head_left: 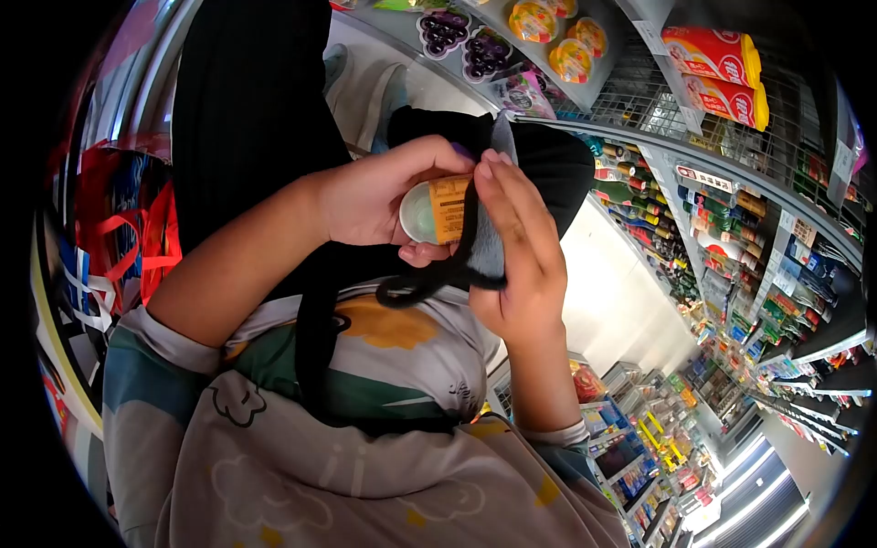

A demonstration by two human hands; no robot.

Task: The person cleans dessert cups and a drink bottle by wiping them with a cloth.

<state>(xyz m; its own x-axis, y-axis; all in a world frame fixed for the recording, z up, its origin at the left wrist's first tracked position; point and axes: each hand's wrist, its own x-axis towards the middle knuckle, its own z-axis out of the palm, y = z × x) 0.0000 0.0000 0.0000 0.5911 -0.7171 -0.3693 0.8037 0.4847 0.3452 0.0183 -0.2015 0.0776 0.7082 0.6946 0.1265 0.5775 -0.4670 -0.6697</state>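
My left hand (388, 187) is closed around a small translucent cup (418, 215) with an orange printed label, its round whitish end turned toward me. My right hand (523, 242) has its fingers pressed together along a grey cloth piece (489, 242) edged with a black strap. The cloth sits between my right palm and the labelled side of the cup. Fingertips of both hands come close together at the top. A loop of the strap (411, 290) hangs below the cup. What the cloth belongs to cannot be made out.
Store shelves (767, 183) run along the right, holding red-and-yellow packets (717, 78), bottles and jars. Fruit cups (571, 59) and dark grape-shaped packs (484, 53) sit on the upper shelf. Red bags (137, 242) hang at left. Pale floor (621, 274) shows beyond my right hand.
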